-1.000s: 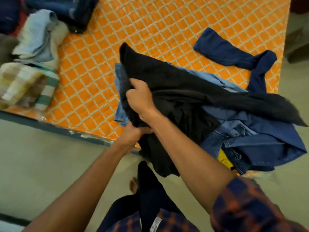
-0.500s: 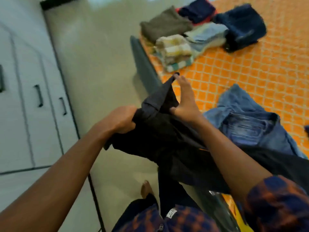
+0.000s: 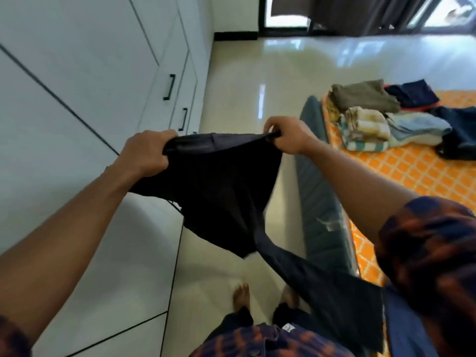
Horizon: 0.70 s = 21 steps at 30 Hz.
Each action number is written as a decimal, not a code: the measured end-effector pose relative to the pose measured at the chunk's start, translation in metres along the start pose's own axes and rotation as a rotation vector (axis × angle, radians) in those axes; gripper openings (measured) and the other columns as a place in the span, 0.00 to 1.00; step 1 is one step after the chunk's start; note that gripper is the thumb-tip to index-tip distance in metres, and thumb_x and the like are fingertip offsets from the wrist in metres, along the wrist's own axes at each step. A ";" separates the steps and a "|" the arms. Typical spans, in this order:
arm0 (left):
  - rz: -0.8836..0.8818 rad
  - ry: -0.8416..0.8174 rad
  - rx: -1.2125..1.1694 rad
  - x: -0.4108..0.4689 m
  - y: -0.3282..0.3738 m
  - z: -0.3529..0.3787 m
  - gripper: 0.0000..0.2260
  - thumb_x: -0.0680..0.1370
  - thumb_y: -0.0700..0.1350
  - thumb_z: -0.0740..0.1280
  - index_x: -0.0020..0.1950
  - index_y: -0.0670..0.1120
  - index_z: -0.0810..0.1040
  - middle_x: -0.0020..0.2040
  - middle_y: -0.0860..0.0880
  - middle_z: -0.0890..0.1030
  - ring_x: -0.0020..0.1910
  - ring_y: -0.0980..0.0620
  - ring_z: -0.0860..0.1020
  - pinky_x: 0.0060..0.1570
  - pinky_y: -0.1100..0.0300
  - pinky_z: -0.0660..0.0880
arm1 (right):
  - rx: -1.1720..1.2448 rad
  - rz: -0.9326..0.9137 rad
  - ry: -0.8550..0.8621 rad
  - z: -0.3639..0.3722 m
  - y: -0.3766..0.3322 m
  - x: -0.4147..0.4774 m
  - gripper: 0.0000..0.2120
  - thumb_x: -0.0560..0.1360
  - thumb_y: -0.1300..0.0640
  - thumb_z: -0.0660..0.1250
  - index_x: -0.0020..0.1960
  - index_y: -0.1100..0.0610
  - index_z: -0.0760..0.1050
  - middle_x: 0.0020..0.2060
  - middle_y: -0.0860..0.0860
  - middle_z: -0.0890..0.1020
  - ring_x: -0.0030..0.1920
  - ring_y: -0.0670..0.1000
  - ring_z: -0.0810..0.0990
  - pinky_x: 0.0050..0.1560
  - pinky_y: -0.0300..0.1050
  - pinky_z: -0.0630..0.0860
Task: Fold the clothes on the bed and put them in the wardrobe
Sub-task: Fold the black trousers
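I hold up a pair of black trousers (image 3: 221, 181) by the waistband, stretched out in front of me above the floor. My left hand (image 3: 146, 153) grips one end of the waistband and my right hand (image 3: 286, 136) grips the other. One trouser leg trails down to the lower right, toward the bed (image 3: 417, 173) with its orange patterned cover. The white wardrobe (image 3: 77, 81) with black handles stands on my left, its doors closed.
Several folded clothes (image 3: 368, 124) are stacked at the bed's far corner, with dark blue garments (image 3: 456, 132) beside them. Glossy tiled floor (image 3: 257, 81) runs between wardrobe and bed. My bare feet (image 3: 240, 296) stand on it. Dark curtains hang at the far window.
I have turned from the bed toward the wardrobe, lifting the black trousers off the pile. My hands have moved apart and now stretch the waistband between them.
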<state>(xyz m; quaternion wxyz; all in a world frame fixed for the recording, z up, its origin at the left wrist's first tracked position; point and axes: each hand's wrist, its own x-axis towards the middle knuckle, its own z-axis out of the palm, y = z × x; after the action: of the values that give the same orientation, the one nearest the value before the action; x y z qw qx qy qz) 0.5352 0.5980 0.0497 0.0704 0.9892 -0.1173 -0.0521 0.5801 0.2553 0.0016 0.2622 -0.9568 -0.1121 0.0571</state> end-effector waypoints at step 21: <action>-0.122 -0.152 -0.673 -0.086 -0.008 -0.016 0.11 0.73 0.34 0.72 0.43 0.51 0.84 0.39 0.50 0.84 0.42 0.49 0.83 0.38 0.64 0.76 | 1.209 0.346 -0.188 -0.058 0.059 -0.095 0.14 0.77 0.54 0.68 0.57 0.62 0.83 0.52 0.57 0.86 0.53 0.55 0.86 0.55 0.48 0.81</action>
<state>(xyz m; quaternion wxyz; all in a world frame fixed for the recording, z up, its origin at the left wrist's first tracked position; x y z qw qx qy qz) 0.4555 0.6284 0.0720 0.3805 0.9090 -0.0391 -0.1656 0.5090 0.1540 0.0256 0.7320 -0.6351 0.0735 0.2354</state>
